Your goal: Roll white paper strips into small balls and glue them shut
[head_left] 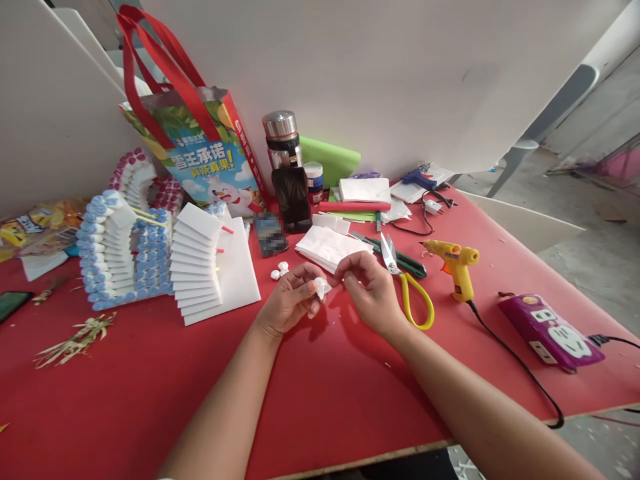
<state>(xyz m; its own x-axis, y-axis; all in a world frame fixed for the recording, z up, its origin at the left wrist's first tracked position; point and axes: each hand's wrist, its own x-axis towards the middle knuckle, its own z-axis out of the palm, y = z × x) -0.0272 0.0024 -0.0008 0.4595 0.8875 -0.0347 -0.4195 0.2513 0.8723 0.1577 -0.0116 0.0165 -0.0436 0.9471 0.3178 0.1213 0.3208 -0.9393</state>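
My left hand (289, 301) pinches a small crumpled white paper flower (321, 287) between thumb and fingers, above the red table. Close beside it on the right is my right hand (374, 293), its fingertips pressed together; what they hold, if anything, is too small to make out. A few finished white paper balls (280, 270) lie just beyond my left hand. Behind both hands rests a stack of white paper sheets (330, 247). Scissors with yellow handles (417, 303) lie to the right of my right hand, blades pointing away from me.
A yellow glue gun (455, 260) and a purple power strip (550, 330) stand on the right. On the left are a stepped white board model (200, 267) and a blue-and-white flowered one (125, 253). A shopping bag (200, 153) and a steel flask (281, 137) stand behind.
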